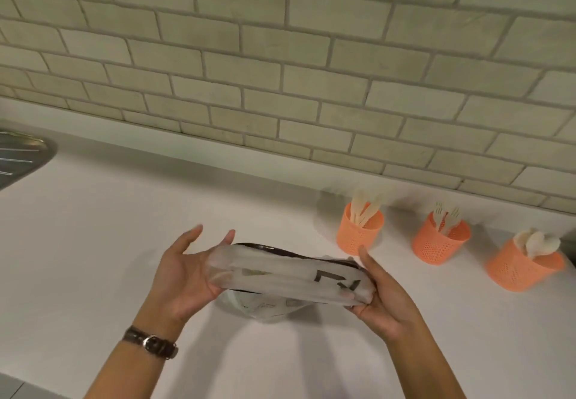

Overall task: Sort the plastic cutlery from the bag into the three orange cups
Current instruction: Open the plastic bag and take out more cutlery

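Note:
A translucent plastic bag [280,277] with a dark printed mark is stretched flat between my two hands above the white counter [93,258]. My left hand [184,274] holds its left end, thumb under the bag and fingers fairly straight. My right hand [383,302] grips its right end, with the plastic bunched against the fingers. Three orange perforated cups stand at the right: the left cup [358,231] holds knives, the middle cup [439,242] holds forks, the right cup [520,267] holds spoons.
A tiled brick-pattern wall [280,71] runs along the back of the counter. The metal drainer of a sink [21,155] shows at the far left. A watch with a dark strap sits on my left wrist [149,342].

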The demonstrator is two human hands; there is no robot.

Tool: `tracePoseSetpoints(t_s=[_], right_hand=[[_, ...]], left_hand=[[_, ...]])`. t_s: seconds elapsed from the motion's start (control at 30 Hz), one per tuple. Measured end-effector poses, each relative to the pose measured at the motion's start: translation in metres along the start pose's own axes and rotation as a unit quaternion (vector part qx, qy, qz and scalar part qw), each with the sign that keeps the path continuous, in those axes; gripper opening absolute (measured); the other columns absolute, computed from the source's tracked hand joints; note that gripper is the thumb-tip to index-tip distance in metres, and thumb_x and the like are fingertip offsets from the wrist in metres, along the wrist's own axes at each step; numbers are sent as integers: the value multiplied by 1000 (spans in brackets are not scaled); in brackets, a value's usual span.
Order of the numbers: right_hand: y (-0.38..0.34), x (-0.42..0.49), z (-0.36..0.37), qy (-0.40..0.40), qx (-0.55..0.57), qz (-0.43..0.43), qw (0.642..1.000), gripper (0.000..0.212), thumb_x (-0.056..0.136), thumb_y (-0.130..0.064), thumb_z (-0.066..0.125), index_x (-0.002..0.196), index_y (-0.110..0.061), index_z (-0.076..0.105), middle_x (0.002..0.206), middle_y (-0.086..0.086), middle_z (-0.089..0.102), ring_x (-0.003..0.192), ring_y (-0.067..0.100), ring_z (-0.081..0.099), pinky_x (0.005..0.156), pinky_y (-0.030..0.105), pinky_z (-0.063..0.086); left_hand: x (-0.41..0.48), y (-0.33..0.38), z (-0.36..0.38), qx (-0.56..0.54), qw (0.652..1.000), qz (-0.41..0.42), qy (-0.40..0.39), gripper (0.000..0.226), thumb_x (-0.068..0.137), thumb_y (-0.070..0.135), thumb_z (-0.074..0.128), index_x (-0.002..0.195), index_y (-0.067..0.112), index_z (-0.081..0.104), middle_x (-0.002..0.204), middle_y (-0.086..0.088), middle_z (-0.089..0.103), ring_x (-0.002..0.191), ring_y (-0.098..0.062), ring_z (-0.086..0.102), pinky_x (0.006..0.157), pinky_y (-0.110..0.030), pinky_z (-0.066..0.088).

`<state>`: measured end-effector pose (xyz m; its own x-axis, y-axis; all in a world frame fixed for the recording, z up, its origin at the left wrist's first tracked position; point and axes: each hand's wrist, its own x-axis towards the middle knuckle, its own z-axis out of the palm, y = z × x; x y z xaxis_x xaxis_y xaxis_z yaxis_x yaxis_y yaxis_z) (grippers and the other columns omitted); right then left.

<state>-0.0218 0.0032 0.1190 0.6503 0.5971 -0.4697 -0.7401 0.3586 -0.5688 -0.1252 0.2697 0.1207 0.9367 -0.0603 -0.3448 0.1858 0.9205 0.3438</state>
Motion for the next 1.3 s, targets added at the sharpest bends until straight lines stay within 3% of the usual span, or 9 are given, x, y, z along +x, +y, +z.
tracePoseSetpoints(t_s=[0.13,0.37,0.43,0.6,0.73,0.83,1.0,1.17,1.3], right_hand=[[-7,-8,-15,38,-263,-129,955,97,25,-24,97,111,-11,53,88,6,64,77,25,63,61,25,54],[10,-1,-25,251,-607,-333,677,11,81,-8,69,72,-15,70,74,-5,65,63,5,59,59,9,41],[13,2,-22,260,-630,-354,640,13,86,-12,66,74,-14,71,73,0,60,62,8,55,57,9,38],[-2,0,-4,90,-46,-43,994,4,78,-2,66,80,2,66,67,12,66,51,13,66,52,25,58],[-19,-5,-16,41,93,-36,994,53,16,4,93,64,-1,73,72,12,72,70,26,73,60,44,59],[-35,-22,-15,83,-50,-94,991,20,66,-22,80,78,-12,68,72,4,72,67,19,72,53,31,58],[-14,-21,33,159,-365,-208,894,30,85,-41,60,94,-13,66,85,4,67,53,12,54,48,26,46],[3,2,47,215,-744,-211,596,49,73,-54,70,107,-20,58,105,-4,55,90,13,56,69,25,39],[17,31,32,211,-802,-122,546,22,86,-34,61,89,-13,54,99,8,60,85,22,52,67,27,34]], left_hand=[[-7,0,6,305,945,113,26,92,35,26,93,120,26,58,94,-9,71,83,-22,69,67,-28,58],[-2,-6,2,707,598,297,232,17,82,7,66,75,23,66,77,9,70,75,-8,64,64,-16,49],[-3,-7,2,670,635,299,240,22,86,5,60,72,20,68,86,-3,68,76,-13,64,62,-20,54],[1,-11,-9,130,978,59,152,39,67,-4,75,106,-6,65,104,-17,70,87,-25,71,67,-31,60],[-4,11,-38,-147,983,55,92,107,31,-30,80,131,-7,47,132,-21,55,118,-31,57,95,-37,50],[-13,17,-29,4,989,107,103,87,34,-4,93,116,-2,63,119,-13,66,107,-21,65,84,-32,56],[-13,-13,0,347,915,149,144,36,97,26,42,115,3,64,116,-12,68,108,-24,63,78,-29,59],[-17,-38,10,395,891,165,152,36,96,26,41,103,4,69,103,-11,73,95,-19,70,79,-27,55],[-24,-53,10,388,895,167,141,37,94,26,43,104,2,69,105,-13,72,101,-25,67,89,-34,52]])
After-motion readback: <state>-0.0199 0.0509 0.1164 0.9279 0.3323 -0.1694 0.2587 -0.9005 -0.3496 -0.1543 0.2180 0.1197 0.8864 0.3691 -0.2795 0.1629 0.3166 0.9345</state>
